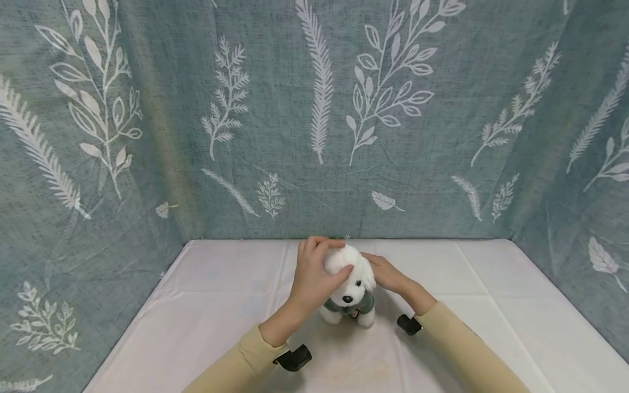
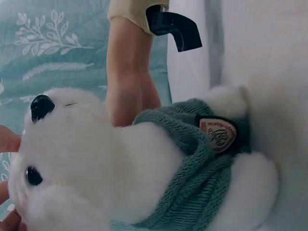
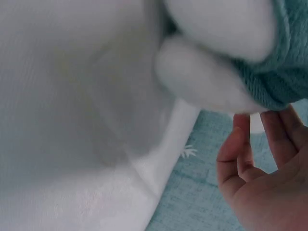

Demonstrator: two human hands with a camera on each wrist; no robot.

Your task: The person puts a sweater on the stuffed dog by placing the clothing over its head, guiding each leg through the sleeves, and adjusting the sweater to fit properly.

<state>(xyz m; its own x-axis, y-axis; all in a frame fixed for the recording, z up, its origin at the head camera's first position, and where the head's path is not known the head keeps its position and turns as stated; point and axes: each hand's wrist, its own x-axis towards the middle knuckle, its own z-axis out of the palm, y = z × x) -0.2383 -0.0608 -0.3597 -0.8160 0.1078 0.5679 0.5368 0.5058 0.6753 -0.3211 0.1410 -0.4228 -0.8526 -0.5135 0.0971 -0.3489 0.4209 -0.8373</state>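
A white plush dog in a green knitted sweater stands on the white-covered table, its face toward me. My left hand grips its head from the left, thumb across the front near the eye and fingers over the top. In the left wrist view only its fingertips show, at the edge of the head. From the right, my right hand reaches behind the dog. The right wrist view shows its fingers at the sweater's lower edge, fingertips partly hidden behind the toy and thumb off the dog.
The white tablecloth runs back to a blue-green leaf-print curtain, which also closes both sides. A black wrist mount juts from the left sleeve, and another black mount from the right one. A round patch sits on the sweater.
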